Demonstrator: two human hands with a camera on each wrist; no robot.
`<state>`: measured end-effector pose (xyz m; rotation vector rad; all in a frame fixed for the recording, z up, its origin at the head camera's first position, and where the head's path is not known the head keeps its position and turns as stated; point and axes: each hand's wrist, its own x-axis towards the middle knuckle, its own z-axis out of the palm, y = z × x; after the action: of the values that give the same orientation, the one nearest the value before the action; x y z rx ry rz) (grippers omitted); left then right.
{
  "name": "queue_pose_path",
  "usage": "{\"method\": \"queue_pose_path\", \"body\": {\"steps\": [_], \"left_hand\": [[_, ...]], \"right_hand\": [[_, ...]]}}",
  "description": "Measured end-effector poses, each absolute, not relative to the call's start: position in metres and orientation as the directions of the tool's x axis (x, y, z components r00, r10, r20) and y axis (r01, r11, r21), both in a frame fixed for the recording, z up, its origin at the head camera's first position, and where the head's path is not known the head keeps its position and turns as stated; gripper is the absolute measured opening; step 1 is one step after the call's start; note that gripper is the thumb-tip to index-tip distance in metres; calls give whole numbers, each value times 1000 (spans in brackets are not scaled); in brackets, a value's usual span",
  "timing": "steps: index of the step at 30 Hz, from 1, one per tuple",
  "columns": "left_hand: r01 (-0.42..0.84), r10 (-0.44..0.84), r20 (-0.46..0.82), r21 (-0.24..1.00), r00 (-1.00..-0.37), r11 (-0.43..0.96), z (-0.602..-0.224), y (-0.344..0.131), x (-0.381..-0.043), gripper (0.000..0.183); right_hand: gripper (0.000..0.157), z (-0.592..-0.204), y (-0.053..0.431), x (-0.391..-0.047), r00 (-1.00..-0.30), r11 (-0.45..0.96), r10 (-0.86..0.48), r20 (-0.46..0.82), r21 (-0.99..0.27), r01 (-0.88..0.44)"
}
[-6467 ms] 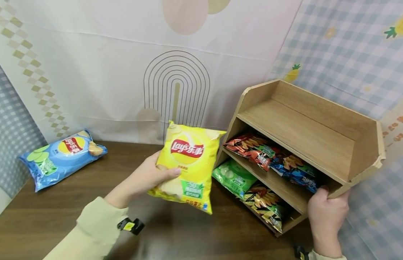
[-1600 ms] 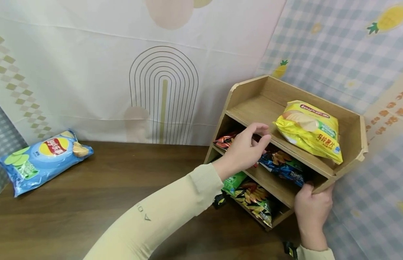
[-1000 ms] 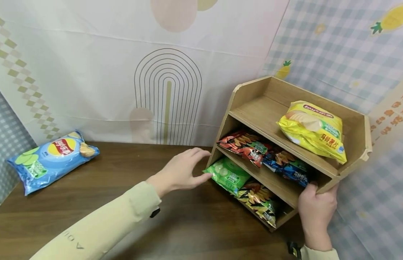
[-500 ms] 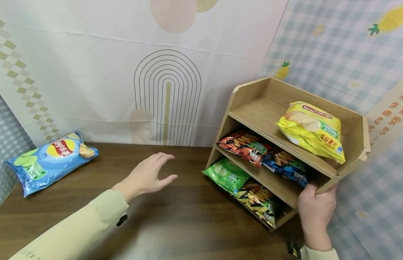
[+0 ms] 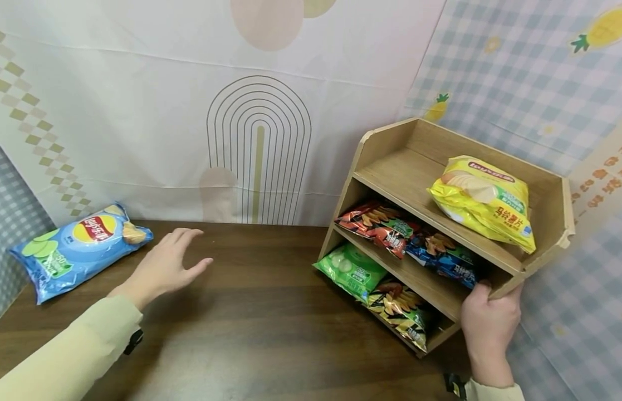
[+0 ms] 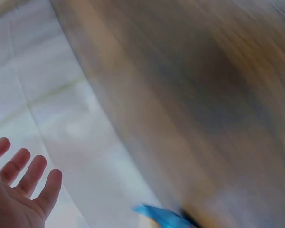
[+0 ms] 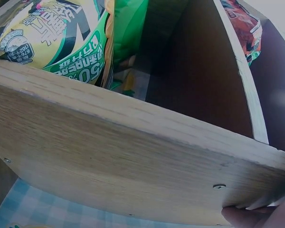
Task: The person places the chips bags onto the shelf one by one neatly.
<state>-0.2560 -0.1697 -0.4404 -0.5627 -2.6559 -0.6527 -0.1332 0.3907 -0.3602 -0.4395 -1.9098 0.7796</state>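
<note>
My left hand (image 5: pixel 162 266) hovers over the table just right of a blue Lay's chip bag (image 5: pixel 77 259), fingers spread, thumb apart, nothing held. In the left wrist view, that hand's fingers (image 6: pixel 33 175) are loosely extended, and a corner of the blue bag pokes in below. At the right, my right hand (image 5: pixel 491 328) grips the side edge of a small wooden shelf (image 5: pixel 386 170). Its fingertips show against the side panel (image 7: pixel 109 137) in the right wrist view. On the shelf's top tier a yellow Lay's chip bag (image 5: pixel 483 200) leans back.
The middle tier holds a red chip bag (image 5: pixel 373 223) and a dark blue chip bag (image 5: pixel 438 253). Below them lie a green bag (image 5: pixel 351 270) and a black-and-yellow bag (image 5: pixel 398 312). A patterned cloth wall (image 5: pixel 155 111) stands behind the brown table (image 5: pixel 250 334).
The yellow bag went from my left hand to the top tier. My left hand has since withdrawn from the shelf and swept left toward the blue bag. My right hand keeps its grip.
</note>
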Motion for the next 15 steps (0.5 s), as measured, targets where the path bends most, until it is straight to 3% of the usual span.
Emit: {"method": "queue_pose_path", "body": {"steps": [11,15], "left_hand": [[276,59,443,442,-895,854,-456,-247,-260,65],[162,-59,419,473,-906,866,-458,-271,-260,72]], "right_hand": [[55,-361,391,-132,-445,722,614,652,-692,-19],[54,-361,391,-133,-444,726,608,658,-687,-24]]}}
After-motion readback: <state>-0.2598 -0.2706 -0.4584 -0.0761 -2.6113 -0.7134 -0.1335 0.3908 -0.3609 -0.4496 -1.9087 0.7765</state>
